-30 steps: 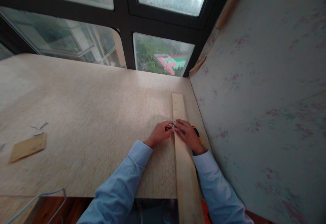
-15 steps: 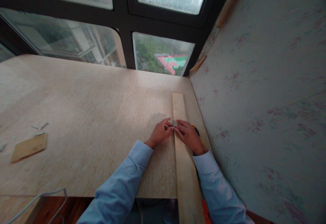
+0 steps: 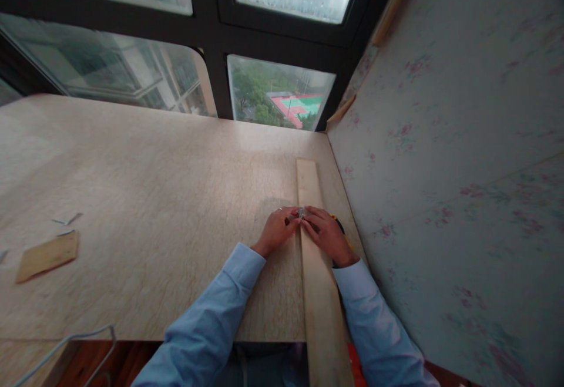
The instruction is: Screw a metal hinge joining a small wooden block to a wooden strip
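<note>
A small silvery metal piece (image 3: 301, 213), too small to make out its kind, sits at the left edge of a long pale wooden board (image 3: 324, 293). My left hand (image 3: 278, 228) comes from the left, thumb and fingers pinched on the piece. On the other side, my right hand (image 3: 325, 231) rests over the board with its fingertips closed on the same piece. The board lies lengthwise on the marbled tabletop (image 3: 176, 211) and sticks out past its front edge. Behind my right wrist, a black and yellow object (image 3: 338, 222) is mostly hidden.
A small wooden offcut (image 3: 47, 256) lies at the left, with thin metal strips (image 3: 68, 220) beside it. A pale cable (image 3: 83, 334) loops over the front left edge. The papered wall (image 3: 440, 199) rises close on the right; windows (image 3: 282, 90) stand at the back.
My left fingers have drawn in closer round the metal piece. My right hand stays nearly where it was, and the board has not visibly moved.
</note>
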A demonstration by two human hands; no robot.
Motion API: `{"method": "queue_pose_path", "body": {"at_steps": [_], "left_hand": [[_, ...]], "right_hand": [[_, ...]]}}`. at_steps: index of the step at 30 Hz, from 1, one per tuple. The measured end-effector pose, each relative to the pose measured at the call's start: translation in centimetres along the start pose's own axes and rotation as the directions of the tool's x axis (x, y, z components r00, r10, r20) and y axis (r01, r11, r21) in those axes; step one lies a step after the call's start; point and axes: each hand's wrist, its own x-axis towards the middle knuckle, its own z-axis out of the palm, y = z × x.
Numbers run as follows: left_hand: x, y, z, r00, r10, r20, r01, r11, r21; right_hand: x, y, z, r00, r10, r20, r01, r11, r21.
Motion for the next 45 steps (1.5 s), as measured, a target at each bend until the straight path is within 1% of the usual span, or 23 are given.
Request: {"method": "queue_pose_path", "body": {"at_steps": [5,12,17,26,45], "left_hand": [[0.11,-0.09,0.05,0.999,0.027,0.029,-0.028,0.998,0.048],[-0.02,-0.28,0.14,0.998,0.051,0.031,-0.053,0.997,0.049],[-0.07,-0.52,0.25,0.995,0.09,0.034,-0.092,0.994,0.055],[-0.17,-0.24,0.11,0.992,0.114,0.053,-0.118,0.99,0.082],[-0.29,-0.36,0.22,0.992,0.117,0.04,-0.119,0.991,0.059]], "right_hand": [[-0.03,0.08,-0.05,1.0,0.003,0.006,-0.003,1.0,-0.016],[-0.04,0.14,-0.13,1.0,-0.002,0.008,0.002,1.0,-0.011],[-0.09,0.26,-0.2,1.0,-0.001,0.009,0.002,1.0,-0.012],[-0.17,0.53,-0.11,1.0,-0.014,0.016,0.014,0.999,-0.034],[-0.25,0.57,-0.07,0.999,-0.033,0.039,0.035,0.997,-0.062]]}}
